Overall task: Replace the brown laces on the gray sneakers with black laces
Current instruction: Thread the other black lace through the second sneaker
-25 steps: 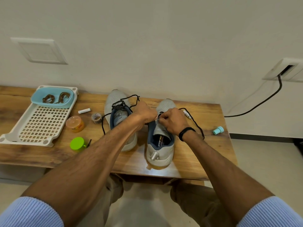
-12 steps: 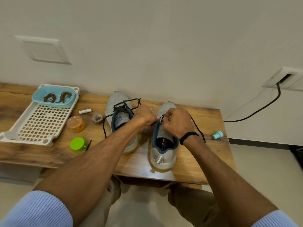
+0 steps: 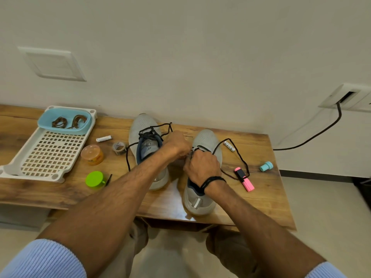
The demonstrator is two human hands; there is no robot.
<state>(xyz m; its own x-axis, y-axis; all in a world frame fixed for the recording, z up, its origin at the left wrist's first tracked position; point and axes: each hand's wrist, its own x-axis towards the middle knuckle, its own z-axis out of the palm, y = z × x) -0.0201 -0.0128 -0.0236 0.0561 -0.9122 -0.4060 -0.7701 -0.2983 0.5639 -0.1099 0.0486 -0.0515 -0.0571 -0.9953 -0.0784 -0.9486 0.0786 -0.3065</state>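
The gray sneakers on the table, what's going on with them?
A person is lacing the right sneaker: the left hand and right hand pinch the black lace at its eyelets, and its free end trails over the table. The left sneaker is already threaded in black, ends loose. The brown laces lie in the blue tub on the white tray.

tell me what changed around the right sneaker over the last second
The right hand slid back along the right sneaker toward its heel and now covers the opening. Its forearm shifted too, uncovering a pink highlighter. Both it and the left hand still grip the black lace at the eyelets. Both sneakers, the tray and the brown laces stayed put.
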